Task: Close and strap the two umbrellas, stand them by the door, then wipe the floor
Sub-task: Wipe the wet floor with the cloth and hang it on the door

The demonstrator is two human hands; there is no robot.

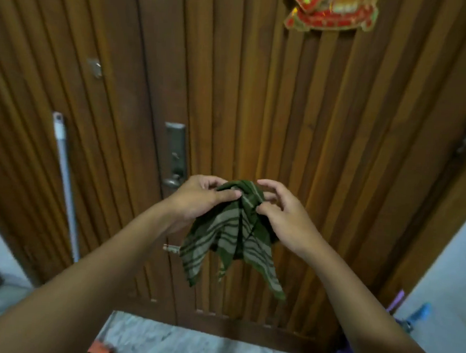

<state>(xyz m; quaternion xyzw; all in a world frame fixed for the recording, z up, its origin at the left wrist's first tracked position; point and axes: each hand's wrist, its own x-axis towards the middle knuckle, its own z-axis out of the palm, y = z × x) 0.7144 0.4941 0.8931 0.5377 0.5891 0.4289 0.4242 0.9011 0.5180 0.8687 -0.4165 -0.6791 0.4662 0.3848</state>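
Note:
A green cloth with pale stripes hangs in front of the wooden door at about waist height. My left hand pinches its bunched top from the left with thumb and fingers. My right hand pinches the top from the right, and its other fingers are spread. The cloth's corners dangle below both hands. At the right edge by the door frame, a purple handle and a blue handle stick up, probably the umbrellas; their bodies are mostly hidden by my right arm.
The door's metal lock plate and knob sit just left of my left hand. A white pole leans against the door at left. A grey mat lies on the floor below. A red decoration hangs at the door's top.

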